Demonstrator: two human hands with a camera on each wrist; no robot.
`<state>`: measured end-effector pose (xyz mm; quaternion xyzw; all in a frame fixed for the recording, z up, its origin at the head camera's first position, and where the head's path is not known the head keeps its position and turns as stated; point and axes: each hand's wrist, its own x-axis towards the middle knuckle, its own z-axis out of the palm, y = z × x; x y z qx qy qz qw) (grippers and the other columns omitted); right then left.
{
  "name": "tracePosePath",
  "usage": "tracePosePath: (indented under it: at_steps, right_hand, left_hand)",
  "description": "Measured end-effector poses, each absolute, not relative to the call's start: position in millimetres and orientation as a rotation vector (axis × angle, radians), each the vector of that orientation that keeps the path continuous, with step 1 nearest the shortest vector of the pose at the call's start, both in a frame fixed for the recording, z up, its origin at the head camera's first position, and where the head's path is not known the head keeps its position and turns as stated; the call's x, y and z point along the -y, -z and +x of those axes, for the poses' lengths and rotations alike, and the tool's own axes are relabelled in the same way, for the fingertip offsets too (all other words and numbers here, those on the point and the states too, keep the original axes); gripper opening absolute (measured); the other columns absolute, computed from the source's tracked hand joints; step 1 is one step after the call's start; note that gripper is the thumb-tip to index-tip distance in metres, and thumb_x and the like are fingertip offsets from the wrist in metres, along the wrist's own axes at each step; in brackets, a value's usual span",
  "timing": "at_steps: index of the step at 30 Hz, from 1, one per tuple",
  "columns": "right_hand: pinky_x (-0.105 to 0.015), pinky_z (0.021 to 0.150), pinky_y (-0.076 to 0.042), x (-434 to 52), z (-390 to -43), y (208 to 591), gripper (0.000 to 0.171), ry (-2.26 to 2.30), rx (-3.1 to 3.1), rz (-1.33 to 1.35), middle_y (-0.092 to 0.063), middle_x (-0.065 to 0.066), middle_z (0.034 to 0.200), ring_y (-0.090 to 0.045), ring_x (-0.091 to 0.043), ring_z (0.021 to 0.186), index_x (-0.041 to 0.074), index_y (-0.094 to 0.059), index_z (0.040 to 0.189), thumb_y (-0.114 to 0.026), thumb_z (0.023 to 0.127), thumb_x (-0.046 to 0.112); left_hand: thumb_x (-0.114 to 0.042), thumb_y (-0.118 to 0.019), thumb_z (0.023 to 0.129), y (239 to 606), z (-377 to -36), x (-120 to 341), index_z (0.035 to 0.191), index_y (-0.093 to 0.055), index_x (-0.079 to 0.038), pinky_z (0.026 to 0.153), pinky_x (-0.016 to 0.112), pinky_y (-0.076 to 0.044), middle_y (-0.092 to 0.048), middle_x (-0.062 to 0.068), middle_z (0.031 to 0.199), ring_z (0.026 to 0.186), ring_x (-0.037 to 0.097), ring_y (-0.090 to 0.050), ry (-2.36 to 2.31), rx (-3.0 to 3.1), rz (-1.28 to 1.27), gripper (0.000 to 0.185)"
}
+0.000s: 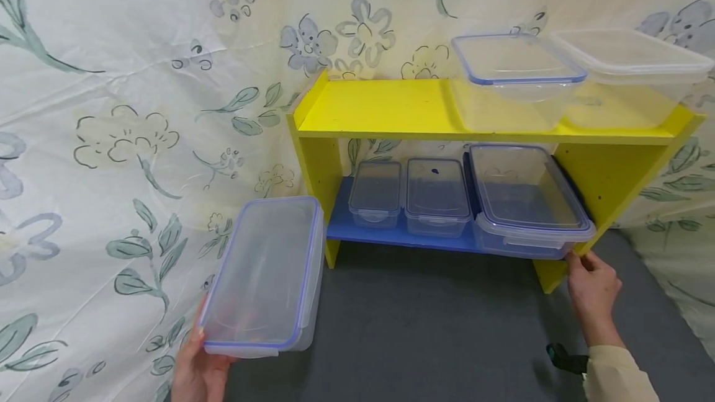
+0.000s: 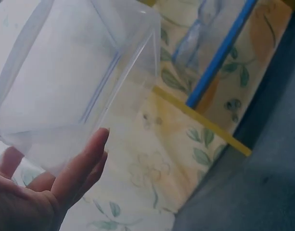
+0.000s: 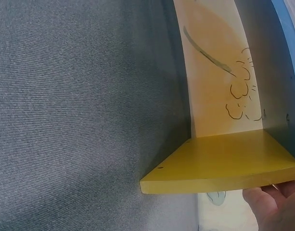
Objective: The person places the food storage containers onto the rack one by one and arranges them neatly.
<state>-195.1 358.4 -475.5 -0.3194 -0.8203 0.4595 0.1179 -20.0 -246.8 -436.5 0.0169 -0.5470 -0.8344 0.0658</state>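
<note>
In the lower left of the head view, the left hand (image 1: 198, 368) holds a clear lidded container (image 1: 264, 275) by its near short end, thumb curled up over the lid edge while the other fingers lie almost straight under the base, as the left wrist view shows with the fingers (image 2: 82, 166) spread against the tub's (image 2: 65, 82) underside. The box is tilted, lifted clear of the grey carpet (image 1: 424, 327), to the left of the yellow shelf unit (image 1: 385, 107). It looks empty, so it should be light; the thin plastic walls are probably stiff but smooth and a little slippery, and the blue-rimmed lid with its clip flaps gives the surest purchase, better with a hand at each short end than by one corner. At the lower right of the frame, the right hand (image 1: 592, 287) rests at the shelf's right side panel, fingertips touching its front edge just under the large container (image 1: 527, 200) that overhangs the blue lower shelf (image 1: 391, 234); its fingers look loosely bent, and I cannot tell whether they actually grasp the panel, since the right wrist view shows only part of the palm (image 3: 275, 207) beneath the yellow panel's foot (image 3: 224, 168). Two small containers (image 1: 410, 194) sit side by side on the lower shelf, and two large ones (image 1: 575, 76) occupy the right of the top shelf. A floral cloth backdrop (image 1: 112, 110) hangs behind and around the unit, enclosing a small carpeted corner.
</note>
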Motion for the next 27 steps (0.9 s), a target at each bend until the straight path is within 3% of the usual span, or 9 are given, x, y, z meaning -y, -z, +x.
tracePosePath:
  at_steps: [9,16,21,27]
  right_hand:
    - [-0.024,0.070,-0.039,-358.1,-195.0,472.8,0.054,-1.331,2.399,-0.924,-0.052,-0.014,0.142,-0.051,-0.033,0.123,0.020,-0.051,0.141,-0.043,0.097,0.051]
    - [-0.022,0.067,-0.035,-359.1,-194.4,475.5,0.052,-1.310,2.390,-0.911,-0.054,-0.016,0.140,-0.050,-0.031,0.122,0.019,-0.054,0.138,-0.044,0.097,0.050]
    - [-0.021,0.067,-0.036,-358.0,-195.9,477.0,0.053,-1.327,2.387,-0.925,-0.054,-0.016,0.140,-0.050,-0.031,0.120,0.019,-0.054,0.138,-0.045,0.096,0.050]
    - [-0.023,0.071,-0.039,-360.4,-196.9,477.0,0.055,-1.368,2.391,-0.935,-0.054,-0.012,0.142,-0.051,-0.030,0.121,0.021,-0.054,0.139,-0.045,0.096,0.053]
  left_hand:
    - [-0.020,-0.018,0.102,424.8,-17.9,233.4,0.152,-0.031,-0.025,0.096,0.044,-0.051,-0.057,-0.004,0.139,0.120,0.017,-0.061,2.687,1.212,-0.383,0.053]
    - [-0.024,-0.025,0.100,406.3,-14.4,217.8,0.154,-0.026,-0.025,0.098,0.042,-0.049,-0.055,-0.004,0.142,0.122,0.017,-0.059,2.628,1.345,-0.340,0.054]
    - [-0.016,-0.024,0.097,400.7,-17.6,212.7,0.155,-0.021,-0.022,0.103,0.051,-0.043,-0.046,0.005,0.150,0.133,0.030,-0.050,2.764,1.145,-0.669,0.059]
    - [-0.015,-0.028,0.098,392.1,-19.3,196.8,0.154,-0.025,-0.021,0.104,0.053,-0.043,-0.045,0.007,0.150,0.133,0.031,-0.050,2.726,1.090,-0.626,0.057]
